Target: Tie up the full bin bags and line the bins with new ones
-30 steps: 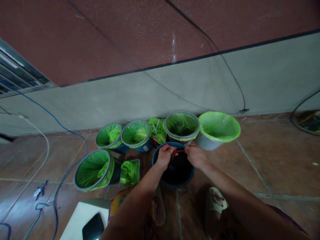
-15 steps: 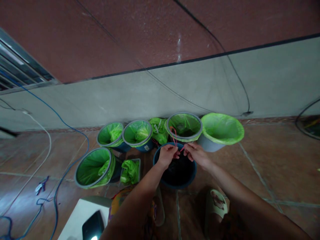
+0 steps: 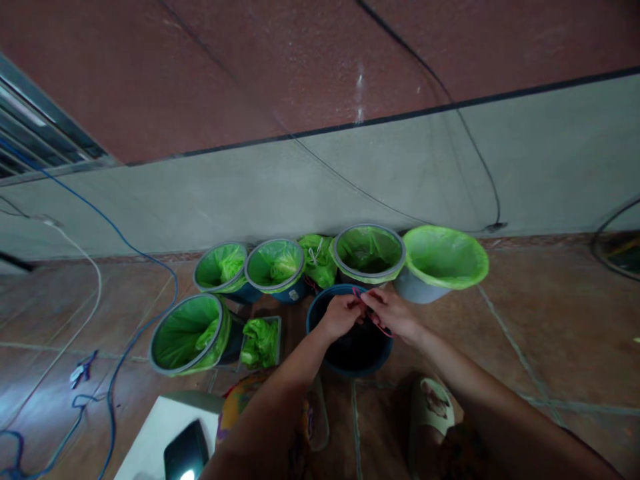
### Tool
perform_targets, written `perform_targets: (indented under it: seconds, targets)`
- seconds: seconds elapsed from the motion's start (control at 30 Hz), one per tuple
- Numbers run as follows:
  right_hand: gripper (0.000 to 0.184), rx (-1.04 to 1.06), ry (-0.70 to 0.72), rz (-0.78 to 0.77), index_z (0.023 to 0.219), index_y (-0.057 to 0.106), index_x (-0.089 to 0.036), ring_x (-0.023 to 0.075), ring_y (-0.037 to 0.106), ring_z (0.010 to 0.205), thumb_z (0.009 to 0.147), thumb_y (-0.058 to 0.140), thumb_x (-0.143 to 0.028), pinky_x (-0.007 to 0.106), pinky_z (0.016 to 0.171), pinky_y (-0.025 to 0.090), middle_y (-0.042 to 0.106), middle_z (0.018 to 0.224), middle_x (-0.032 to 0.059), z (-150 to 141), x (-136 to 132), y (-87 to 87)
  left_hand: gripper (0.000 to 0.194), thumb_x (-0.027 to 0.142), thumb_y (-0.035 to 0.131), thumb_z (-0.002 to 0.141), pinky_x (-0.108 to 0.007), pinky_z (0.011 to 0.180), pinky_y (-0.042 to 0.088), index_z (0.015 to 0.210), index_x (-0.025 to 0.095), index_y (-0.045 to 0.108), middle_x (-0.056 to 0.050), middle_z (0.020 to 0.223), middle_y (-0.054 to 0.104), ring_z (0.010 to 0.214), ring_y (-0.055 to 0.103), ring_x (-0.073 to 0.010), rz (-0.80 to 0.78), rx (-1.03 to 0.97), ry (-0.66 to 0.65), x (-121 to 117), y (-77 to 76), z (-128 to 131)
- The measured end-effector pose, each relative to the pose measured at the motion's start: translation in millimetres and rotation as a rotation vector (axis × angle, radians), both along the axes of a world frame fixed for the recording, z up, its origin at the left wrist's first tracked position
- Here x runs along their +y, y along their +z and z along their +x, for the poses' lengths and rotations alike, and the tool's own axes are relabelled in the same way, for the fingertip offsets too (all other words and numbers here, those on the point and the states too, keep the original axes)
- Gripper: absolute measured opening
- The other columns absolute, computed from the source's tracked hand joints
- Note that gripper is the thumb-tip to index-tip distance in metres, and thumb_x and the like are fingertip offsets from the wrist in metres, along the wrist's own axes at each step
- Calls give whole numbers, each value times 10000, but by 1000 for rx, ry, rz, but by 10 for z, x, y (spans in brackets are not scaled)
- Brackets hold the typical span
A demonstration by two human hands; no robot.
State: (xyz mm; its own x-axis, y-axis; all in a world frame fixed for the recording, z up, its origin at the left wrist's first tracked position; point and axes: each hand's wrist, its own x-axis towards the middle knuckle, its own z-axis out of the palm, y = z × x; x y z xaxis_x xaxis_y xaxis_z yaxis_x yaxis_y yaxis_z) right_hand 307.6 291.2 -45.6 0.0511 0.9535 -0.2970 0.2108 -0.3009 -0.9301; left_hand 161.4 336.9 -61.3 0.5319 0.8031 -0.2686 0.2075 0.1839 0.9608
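Both my hands work over a blue bin (image 3: 315, 312) with a dark inside; what it contains is too dark to make out. Pinched in the fingers of my left hand (image 3: 342, 315) is a thin pinkish-red string (image 3: 383, 330). My right hand (image 3: 393, 312) closes on the same string, fingertips touching those of the left. A small loop sticks up above the fingers, and a loose end trails below the right hand. Just behind stands a grey-rimmed bin (image 3: 370, 275) lined with a green bag.
Other green-lined bins stand along the wall, including a white one (image 3: 425, 287) and a tilted one (image 3: 187, 370) at left. A tied green bag (image 3: 320, 263) sits between bins. A small tray (image 3: 279, 333) holds a crumpled green bag. A phone (image 3: 186, 450) lies on a white stool (image 3: 145, 440). Blue cable (image 3: 143, 327) crosses the floor.
My hands have come together over the bin. The string's tall loop has dropped and become smaller, and an end now hangs under my right hand.
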Motion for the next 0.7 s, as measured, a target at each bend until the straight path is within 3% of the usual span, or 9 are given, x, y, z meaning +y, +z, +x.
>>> perform_targets:
  seconds: [0.1,0.23,0.37,0.47,0.7]
  targets:
    - [389,15,55,-32,809,564,-192,88,435,421,859,491,-570,206,394,309,514,529,-44,0,-13,-43,105,230,583,824,-228,607,514,794,149,642,4,687,659,599,619,-107,-42,-50,84,7,-41,10]
    - [246,-18,139,-33,795,630,-175,71,426,443,801,575,-415,196,416,312,534,566,-39,39,18,-88,103,187,573,814,-224,592,512,714,166,563,28,620,616,546,605,-98,-32,-51,133,18,-59,9]
    - [172,-130,129,-11,756,674,-172,71,434,460,756,573,-312,203,436,321,576,597,-23,94,49,-138,94,153,578,779,-223,616,504,692,173,547,27,622,633,570,616,-100,-46,-75,177,27,-63,8]
    - [182,-233,88,54,744,707,-184,86,480,504,751,581,-314,207,464,349,624,635,-9,124,52,-149,66,140,616,712,-224,606,481,673,168,571,21,607,639,570,607,-104,-65,-69,244,26,-53,5]
    - [207,-158,153,27,748,735,-191,98,497,528,732,635,-372,213,487,371,640,624,-12,167,46,-198,83,155,690,591,-221,552,388,625,155,614,31,549,611,513,517,-85,-110,-91,308,-9,35,-13]
